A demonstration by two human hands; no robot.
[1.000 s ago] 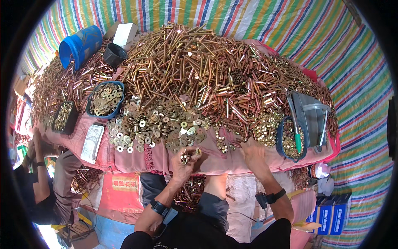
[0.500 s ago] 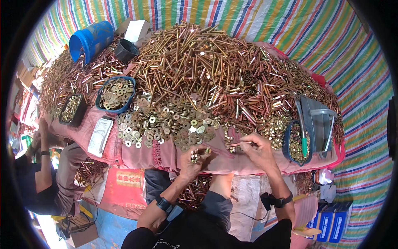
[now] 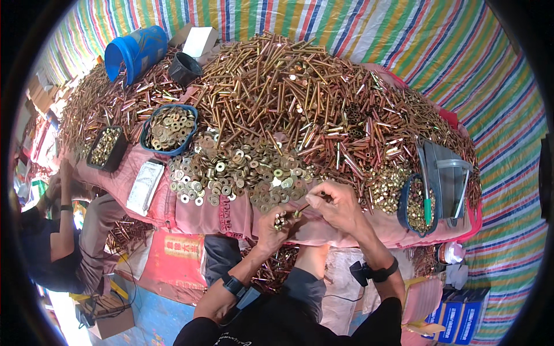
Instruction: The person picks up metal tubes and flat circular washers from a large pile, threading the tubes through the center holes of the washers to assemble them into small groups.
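My left hand [image 3: 273,229] is closed around a small bundle of bolts [image 3: 281,221], their brassy ends showing at the fingers. Just right of it, my right hand [image 3: 339,211] pinches a slim copper-coloured bolt [image 3: 302,206] that points toward the bundle. Whether the two touch I cannot tell. Both hands are over the near edge of a pink cloth [image 3: 193,222]. Beyond them lie loose flat washers [image 3: 231,173] and a large heap of brassy and reddish bolts and tubes [image 3: 277,92]. Small nuts [image 3: 388,187] are piled to the right.
A blue tray of washers [image 3: 146,137] and a black tray of nuts [image 3: 119,151] stand left. Another nut tray [image 3: 411,224], holding a green marker [image 3: 427,210], is right beside a grey dustpan [image 3: 443,173]. A blue bucket [image 3: 135,52] lies behind. A co-worker's arm [image 3: 64,230] shows far left.
My right hand has moved left with its bolt, up to my left hand. My left hand has shifted slightly right and keeps its bundle. The whole view has shifted a little.
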